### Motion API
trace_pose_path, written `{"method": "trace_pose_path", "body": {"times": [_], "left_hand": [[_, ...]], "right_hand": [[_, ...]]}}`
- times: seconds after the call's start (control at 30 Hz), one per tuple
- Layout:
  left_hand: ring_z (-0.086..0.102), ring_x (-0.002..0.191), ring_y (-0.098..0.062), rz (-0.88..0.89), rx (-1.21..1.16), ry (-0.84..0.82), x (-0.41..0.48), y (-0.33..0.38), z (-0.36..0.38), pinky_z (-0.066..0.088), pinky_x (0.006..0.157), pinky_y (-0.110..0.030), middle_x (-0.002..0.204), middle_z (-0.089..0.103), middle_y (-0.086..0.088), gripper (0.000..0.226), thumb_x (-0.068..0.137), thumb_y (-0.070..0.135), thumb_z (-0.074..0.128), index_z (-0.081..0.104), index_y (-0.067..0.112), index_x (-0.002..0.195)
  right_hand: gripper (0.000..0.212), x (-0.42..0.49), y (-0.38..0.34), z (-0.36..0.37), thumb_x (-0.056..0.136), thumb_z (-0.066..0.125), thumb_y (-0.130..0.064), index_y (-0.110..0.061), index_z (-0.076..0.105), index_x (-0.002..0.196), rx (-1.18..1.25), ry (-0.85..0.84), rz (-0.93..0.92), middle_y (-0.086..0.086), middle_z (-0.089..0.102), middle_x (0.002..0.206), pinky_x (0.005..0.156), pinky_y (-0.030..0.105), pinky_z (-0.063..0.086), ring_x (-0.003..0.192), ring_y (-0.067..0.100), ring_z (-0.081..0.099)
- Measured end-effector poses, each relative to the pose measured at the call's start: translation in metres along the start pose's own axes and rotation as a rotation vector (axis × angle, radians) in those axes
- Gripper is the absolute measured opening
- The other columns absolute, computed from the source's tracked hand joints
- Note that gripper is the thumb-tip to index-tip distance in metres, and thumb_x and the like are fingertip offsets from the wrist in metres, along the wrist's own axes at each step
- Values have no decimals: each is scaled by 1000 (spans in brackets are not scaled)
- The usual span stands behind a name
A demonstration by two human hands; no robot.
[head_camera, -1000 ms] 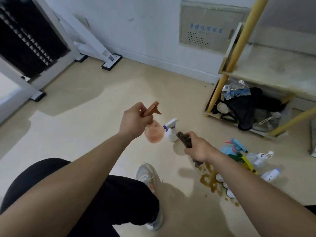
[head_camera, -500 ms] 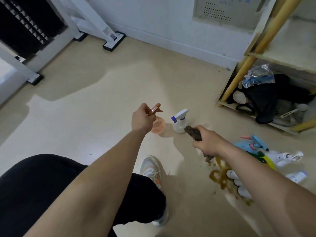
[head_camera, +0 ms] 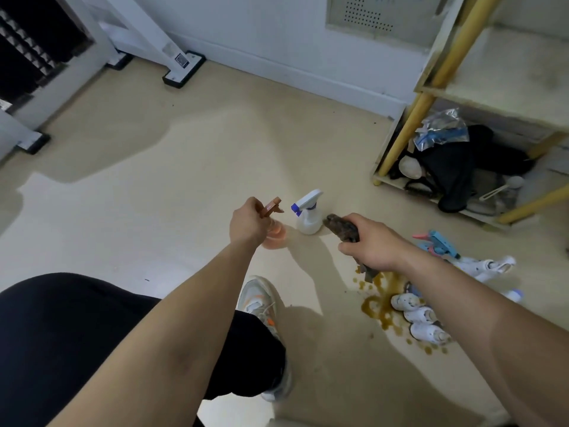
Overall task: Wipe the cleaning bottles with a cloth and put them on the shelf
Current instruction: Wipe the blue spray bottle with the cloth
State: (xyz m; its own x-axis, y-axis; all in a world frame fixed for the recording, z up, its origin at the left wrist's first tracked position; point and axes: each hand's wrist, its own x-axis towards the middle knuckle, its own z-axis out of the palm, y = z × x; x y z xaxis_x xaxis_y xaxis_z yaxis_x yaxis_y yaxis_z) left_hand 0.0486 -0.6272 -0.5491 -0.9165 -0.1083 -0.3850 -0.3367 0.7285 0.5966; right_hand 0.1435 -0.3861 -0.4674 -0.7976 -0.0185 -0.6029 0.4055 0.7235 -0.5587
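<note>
Cleaning bottles: none seen on the shelf (head_camera: 505,81) yet, so the task looks early.

Head view (only one): L hand (head_camera: 248,224) has its fingers curled round the trigger head of an orange spray bottle (head_camera: 275,235), held low over the floor (head_camera: 184,180). The body is blurred, so can't tell if it touches down. R hand (head_camera: 374,246) has its fingers closed tight round a dark cloth (head_camera: 340,227). The wad pokes out toward a white spray bottle (head_camera: 308,217) w/ blue nozzle, upright on the floor between the two hands, just beside the orange one. Cloth is near it; contact can't be told.

Right of the R arm, more bottles lie on the floor: a blue-headed sprayer (head_camera: 438,243), a white sprayer (head_camera: 489,266) and three small white bottles (head_camera: 420,317) on their sides in a brown spill (head_camera: 377,303).

No bottle shows on the shelf's mid board. The bottom level holds dark clutter (head_camera: 455,167).

Judgement: can't tell whether the orange and white ones are wiped. The pile by the spill looks undone, some of it spotted. Left to do: wipe the rest and shelve all, i.e. most of the job.
</note>
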Motion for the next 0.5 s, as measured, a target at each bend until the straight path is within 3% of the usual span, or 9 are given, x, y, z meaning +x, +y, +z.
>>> {"method": "trace_pose_path", "body": {"times": [0.1, 0.2, 0.3, 0.4, 0.5], "left_hand": [[58, 113, -27, 54, 162, 57, -10, 16, -8, 54, 83, -41, 126, 61, -5, 52, 86, 25, 70, 50, 16, 133], [44, 130, -26, 241, 248, 178, -33, 44, -17, 46, 90, -36, 138, 54, -3, 51, 93, 31, 64, 48, 15, 139], [44, 128, -23, 407, 252, 127, -63, 80, -13, 45, 88, -35, 135, 53, 0, 47, 91, 31, 62, 52, 19, 135], [47, 128, -22, 506, 241, -13, -92, 117, 11, 47, 94, -40, 136, 53, 1, 45, 92, 33, 62, 53, 20, 134], [54, 121, -22, 625, 303, -136, -115, 147, 48, 49, 91, -38, 134, 56, 0, 46, 92, 33, 64, 54, 19, 134]], "right_hand": [[37, -19, 4, -14, 92, 61, -28, -32, 48, 126, -14, 47, 2, 1, 64, 96, 48, 21, 43, 75, 20, 69], [38, -46, 11, -34, 90, 62, -28, -31, 49, 126, 19, 104, -1, 3, 65, 93, 46, 24, 46, 67, 22, 70], [43, -76, 24, -58, 89, 63, -25, -29, 49, 129, 75, 187, 4, 6, 65, 88, 49, 33, 55, 61, 25, 70], [46, -103, 47, -82, 89, 67, -26, -27, 49, 131, 87, 280, 26, 2, 63, 89, 48, 32, 52, 62, 23, 67], [44, -132, 75, -104, 89, 68, -27, -26, 51, 130, 59, 361, 55, 1, 63, 92, 53, 33, 53, 67, 21, 67]]}}
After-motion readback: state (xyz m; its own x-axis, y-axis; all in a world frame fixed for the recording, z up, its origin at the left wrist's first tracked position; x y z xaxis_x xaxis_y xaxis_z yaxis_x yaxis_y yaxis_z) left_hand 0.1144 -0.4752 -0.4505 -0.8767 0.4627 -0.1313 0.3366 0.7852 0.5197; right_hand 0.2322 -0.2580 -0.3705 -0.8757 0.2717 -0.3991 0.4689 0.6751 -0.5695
